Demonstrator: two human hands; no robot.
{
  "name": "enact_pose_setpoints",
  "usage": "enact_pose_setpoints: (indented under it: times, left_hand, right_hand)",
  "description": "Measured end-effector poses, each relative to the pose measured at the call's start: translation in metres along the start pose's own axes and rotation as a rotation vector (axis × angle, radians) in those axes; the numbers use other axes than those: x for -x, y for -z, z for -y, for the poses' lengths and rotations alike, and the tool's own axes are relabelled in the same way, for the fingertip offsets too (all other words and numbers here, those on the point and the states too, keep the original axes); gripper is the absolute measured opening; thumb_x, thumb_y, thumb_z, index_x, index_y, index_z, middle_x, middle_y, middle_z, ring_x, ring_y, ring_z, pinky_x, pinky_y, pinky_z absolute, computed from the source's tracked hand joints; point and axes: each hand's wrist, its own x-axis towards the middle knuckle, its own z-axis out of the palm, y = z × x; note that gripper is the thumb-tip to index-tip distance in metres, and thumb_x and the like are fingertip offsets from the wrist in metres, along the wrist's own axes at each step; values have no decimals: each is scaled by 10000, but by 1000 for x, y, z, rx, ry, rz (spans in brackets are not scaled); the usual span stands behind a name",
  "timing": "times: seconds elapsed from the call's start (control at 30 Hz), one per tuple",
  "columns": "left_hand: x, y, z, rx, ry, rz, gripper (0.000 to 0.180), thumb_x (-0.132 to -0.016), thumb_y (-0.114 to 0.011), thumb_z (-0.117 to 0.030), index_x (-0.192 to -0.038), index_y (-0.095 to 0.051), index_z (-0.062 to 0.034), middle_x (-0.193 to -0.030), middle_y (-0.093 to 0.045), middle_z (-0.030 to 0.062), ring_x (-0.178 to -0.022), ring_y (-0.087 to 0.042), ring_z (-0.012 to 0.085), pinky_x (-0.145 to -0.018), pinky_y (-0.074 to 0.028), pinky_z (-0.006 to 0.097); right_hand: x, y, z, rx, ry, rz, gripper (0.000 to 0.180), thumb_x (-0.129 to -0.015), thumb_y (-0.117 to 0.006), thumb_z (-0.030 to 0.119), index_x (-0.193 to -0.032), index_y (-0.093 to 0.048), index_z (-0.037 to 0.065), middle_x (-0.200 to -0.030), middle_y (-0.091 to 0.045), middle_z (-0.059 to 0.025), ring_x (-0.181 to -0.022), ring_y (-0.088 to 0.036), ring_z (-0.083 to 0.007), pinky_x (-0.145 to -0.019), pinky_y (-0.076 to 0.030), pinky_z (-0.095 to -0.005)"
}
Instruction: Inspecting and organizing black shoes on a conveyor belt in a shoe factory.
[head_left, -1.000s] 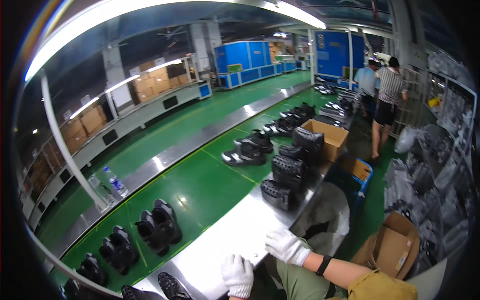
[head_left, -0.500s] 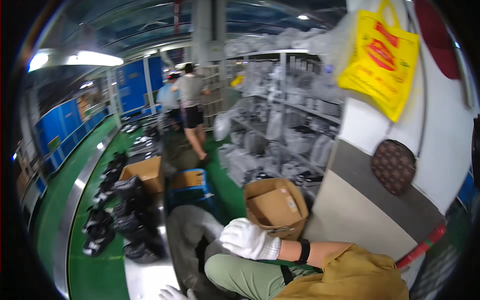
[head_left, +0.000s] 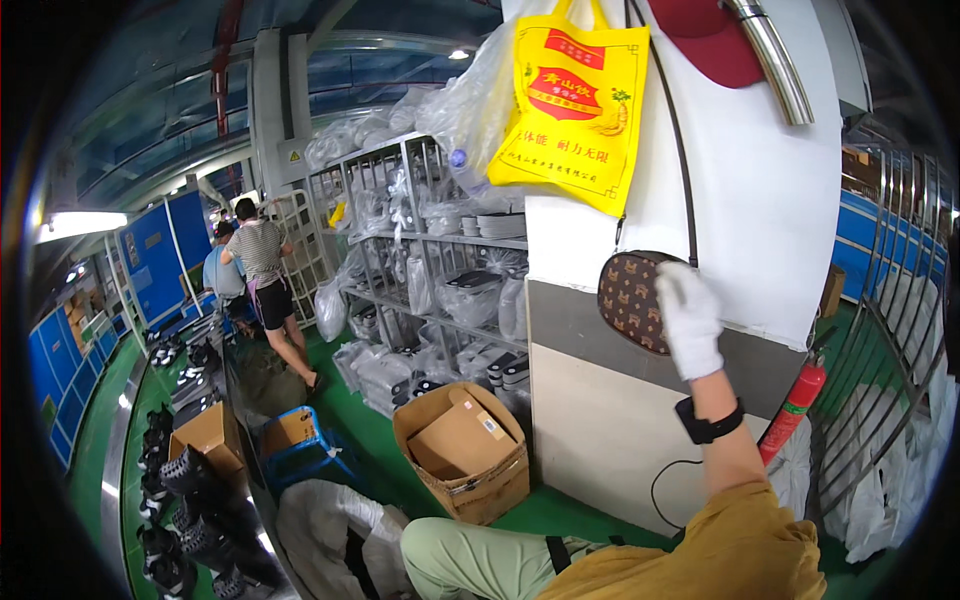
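Observation:
My right hand (head_left: 690, 320), in a white glove with a black band at the wrist, is raised against a white and grey pillar (head_left: 620, 420). Its fingers lie flat and together on the right edge of a small brown patterned pouch (head_left: 628, 300), which hangs from a dark strap on the pillar. The hand closes around nothing. A yellow printed carrier bag (head_left: 575, 110) hangs above the pouch. My left hand is out of view. My light green trouser leg (head_left: 480, 560) and mustard yellow sleeve (head_left: 730, 550) fill the lower edge.
An open cardboard box (head_left: 462, 450) stands at the pillar's foot, with a blue crate (head_left: 300, 440) and a white sack (head_left: 330, 520) to its left. A red fire extinguisher (head_left: 795, 410) stands on the right. Metal shelves (head_left: 420, 270) hold bagged goods. Two people (head_left: 262, 280) stand farther back near black shoes (head_left: 190, 490).
The view has swung right from the green conveyor to the pillar. My right hand has risen from near my knee to the hanging pouch. My left hand has dropped out of view.

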Motion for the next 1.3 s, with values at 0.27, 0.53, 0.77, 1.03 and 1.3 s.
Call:
enact_pose_setpoints:
  times: [0.27,0.53,0.77,1.03,1.3]
  left_hand:
    - [-6,26,-6,61,-17,39,542,-990,-634,-397,-1323,-590,29,-1192,-671,239,-1054,-663,386,-963,-528,457]
    - [3,-42,28,72,-15,-6,490,-989,-629,-400,-1264,-611,5,-1135,-672,234,-1010,-661,380,-919,-533,458]
    - [5,-65,43,83,-26,-37,448,-988,-624,-403,-1213,-630,-15,-1084,-673,229,-971,-659,376,-880,-537,458]
    - [4,-79,56,123,21,73,425,-987,-629,-394,-1191,-643,-22,-1088,-681,240,-969,-665,385,-885,-544,455]
    - [4,-76,45,119,-31,-65,485,-981,-646,-392,-1253,-628,9,-1112,-689,245,-980,-669,390,-891,-547,455]
  right_hand:
    - [-37,13,-65,185,9,233,230,-970,-619,173,-1176,-698,106,-1101,-729,-156,-1032,-688,-361,-910,-543,-447]
    - [-40,11,-94,-206,-844,317,261,-955,-646,165,-1160,-727,25,-784,-691,-79,-680,-638,-140,-629,-522,-307]
    - [-46,32,-68,-533,-612,754,285,-938,-639,55,-1211,-703,-1,-911,-671,-8,-709,-537,-74,-609,-468,-245]
    - [-63,4,-54,-268,231,735,470,-851,-650,-50,-1294,-674,104,-1233,-692,-145,-1158,-648,-335,-1015,-528,-396]
    - [-71,-34,-50,-267,136,911,774,-828,-580,-122,-1548,-413,106,-1456,-572,-166,-1294,-609,-297,-1123,-473,-381]
